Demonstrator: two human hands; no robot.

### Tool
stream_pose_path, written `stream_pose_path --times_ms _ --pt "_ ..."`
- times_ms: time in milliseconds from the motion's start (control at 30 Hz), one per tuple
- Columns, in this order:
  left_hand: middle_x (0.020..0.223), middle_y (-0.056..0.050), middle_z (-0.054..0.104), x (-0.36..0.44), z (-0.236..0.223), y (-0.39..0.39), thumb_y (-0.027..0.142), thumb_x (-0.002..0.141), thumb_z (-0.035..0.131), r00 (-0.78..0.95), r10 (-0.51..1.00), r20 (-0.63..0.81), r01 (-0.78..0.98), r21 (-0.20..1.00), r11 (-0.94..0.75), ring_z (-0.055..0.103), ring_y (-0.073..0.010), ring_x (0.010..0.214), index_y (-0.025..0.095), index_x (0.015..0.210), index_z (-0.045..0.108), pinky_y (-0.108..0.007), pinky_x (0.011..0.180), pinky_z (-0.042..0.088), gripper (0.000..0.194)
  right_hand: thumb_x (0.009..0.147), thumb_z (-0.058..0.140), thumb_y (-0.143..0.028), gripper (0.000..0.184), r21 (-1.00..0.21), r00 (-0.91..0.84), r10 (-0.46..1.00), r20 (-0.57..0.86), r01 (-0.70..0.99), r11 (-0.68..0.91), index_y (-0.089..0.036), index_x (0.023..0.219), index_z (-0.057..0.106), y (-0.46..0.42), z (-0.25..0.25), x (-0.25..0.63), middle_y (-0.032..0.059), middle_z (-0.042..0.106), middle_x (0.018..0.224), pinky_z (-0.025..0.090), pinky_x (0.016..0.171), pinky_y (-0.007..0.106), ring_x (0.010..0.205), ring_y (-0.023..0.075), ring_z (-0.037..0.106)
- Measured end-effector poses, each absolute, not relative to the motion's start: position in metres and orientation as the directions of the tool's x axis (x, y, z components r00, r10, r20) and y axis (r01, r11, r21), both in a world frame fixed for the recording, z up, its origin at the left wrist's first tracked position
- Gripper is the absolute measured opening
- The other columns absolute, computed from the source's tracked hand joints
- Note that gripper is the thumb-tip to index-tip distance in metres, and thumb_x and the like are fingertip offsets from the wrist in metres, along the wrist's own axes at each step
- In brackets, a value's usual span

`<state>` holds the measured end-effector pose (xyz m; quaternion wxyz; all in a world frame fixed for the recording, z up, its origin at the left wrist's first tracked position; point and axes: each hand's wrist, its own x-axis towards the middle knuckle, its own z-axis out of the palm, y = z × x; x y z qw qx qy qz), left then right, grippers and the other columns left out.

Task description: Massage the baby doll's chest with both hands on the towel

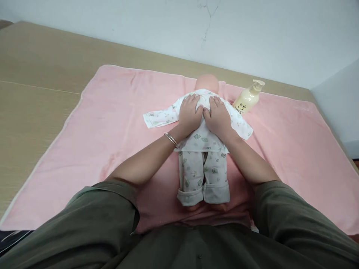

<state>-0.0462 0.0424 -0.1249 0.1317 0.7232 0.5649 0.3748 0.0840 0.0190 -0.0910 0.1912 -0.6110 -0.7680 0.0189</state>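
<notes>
A baby doll (206, 83) lies on a pink blanket (134, 97), its head toward the wall and its feet toward me. It wears a white printed top (200, 141) with both sleeves spread out and matching trousers (193, 173) with turned-up cuffs. My left hand (190, 114) rests flat on the left side of the doll's upper body. On the right side, my right hand (218, 116) lies flat in the same way. The two thumbs nearly meet in the middle, and the fingers point toward the head. Neither hand grips anything. The doll's face is not visible.
A pale yellow pump bottle (246, 99) leans at a tilt on the blanket, right of the doll's head. The blanket covers much of a wooden table (42, 74). Behind stands a white wall (157, 26) with a crack.
</notes>
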Motion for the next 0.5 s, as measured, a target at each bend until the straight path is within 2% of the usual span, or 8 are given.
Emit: stream_pose_path --times_ms 100,267,367,500 --pt "0.148 -0.011 0.054 -0.0457 -0.1232 0.0419 0.032 0.093 0.037 0.093 0.918 0.386 0.717 0.614 -0.331 0.044 -0.0259 0.142 0.016 0.135 0.056 -0.048 0.124 0.029 0.048 0.094 0.033 -0.032 0.058 -0.267 -0.171 0.942 0.288 0.931 0.251 -0.003 0.143 0.046 0.0188 -0.0918 0.0842 0.0199 0.048 0.151 0.031 0.120 0.055 0.145 0.0321 0.040" --pt "0.147 -0.011 0.055 -0.0453 -0.1236 0.0419 0.033 0.094 0.037 0.082 0.914 0.398 0.729 0.601 -0.327 0.045 -0.0250 0.142 0.016 0.134 0.056 -0.045 0.124 0.030 0.048 0.094 0.034 -0.031 0.059 -0.253 -0.175 0.946 0.274 0.935 0.247 0.001 0.144 0.044 0.0179 -0.0909 0.0837 0.0219 0.047 0.151 0.030 0.121 0.052 0.145 0.0326 0.039" --pt "0.147 -0.012 0.055 -0.0449 -0.1246 0.0427 0.032 0.094 0.037 0.081 0.913 0.400 0.740 0.589 -0.324 0.046 -0.0252 0.141 0.014 0.134 0.057 -0.045 0.124 0.031 0.048 0.094 0.033 -0.032 0.059 -0.272 -0.173 0.945 0.279 0.929 0.250 -0.002 0.144 0.044 0.0179 -0.0908 0.0839 0.0199 0.048 0.151 0.030 0.121 0.054 0.145 0.0320 0.039" --pt "0.146 -0.009 0.056 -0.0445 -0.1241 0.0428 0.031 0.093 0.037 0.089 0.908 0.410 0.730 0.593 -0.340 0.046 -0.0242 0.141 0.019 0.134 0.057 -0.046 0.124 0.032 0.046 0.094 0.032 -0.030 0.060 -0.277 -0.179 0.949 0.261 0.927 0.251 0.001 0.144 0.042 0.0179 -0.0906 0.0848 0.0229 0.045 0.152 0.029 0.122 0.054 0.146 0.0328 0.037"
